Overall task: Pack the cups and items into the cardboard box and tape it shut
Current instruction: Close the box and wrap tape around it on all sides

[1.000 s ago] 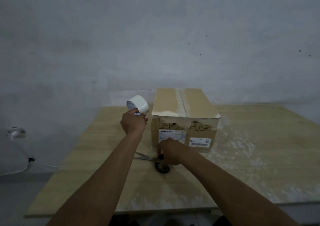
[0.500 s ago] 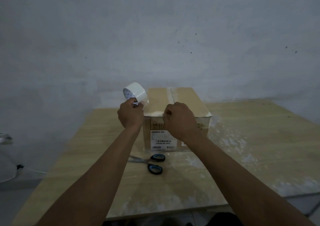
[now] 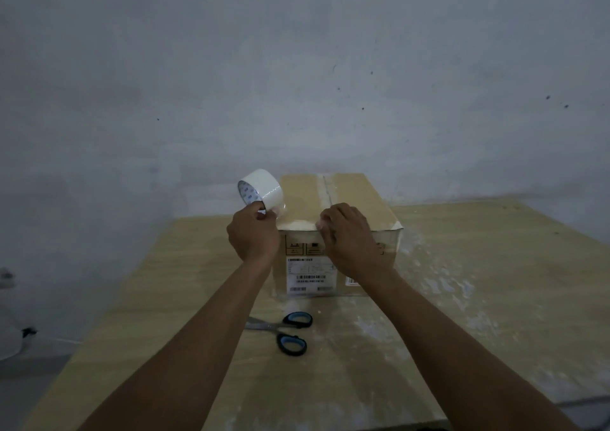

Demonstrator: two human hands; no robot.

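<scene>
Cardboard box [image 3: 356, 196] sits shut on the table [image 3: 495, 282], toward the far edge near the wall [image 3: 297, 67], roughly centre of the head view. Top flaps are down, w/ a strip of clear tape [image 3: 326, 189] running front to back along the middle seam. The front face carries printed handling symbols and a white barcode label [image 3: 308, 275]; a 2nd label at the lower right is mostly hidden behind the right forearm.

Left hand [image 3: 254, 236] is raised at the box's front left corner, thumb and fingers curled round a white tape roll [image 3: 262, 188], which it holds tilted just above and left of the box top. Right hand [image 3: 346, 236] is at the front top edge, about mid-width, fingers curled w/ the tips against the edge. Whether it pinches a tape end can't be told, as the spot is pale and blurred.

Scissors [image 3: 287, 331], black handles w/ blue inner rings, lie flat on the table in front of the box, between the two forearms, blades pointing left under the left arm.

Table is light wood-grain, w/ whitish scuffed or dusty patches across the right half and near the front edge. Wall behind is plain grey-white, uneven, w/ a few small dark specks. Room is dim. At the far left, low down, a pale object and a small dark bit are too blurred to ID.
</scene>
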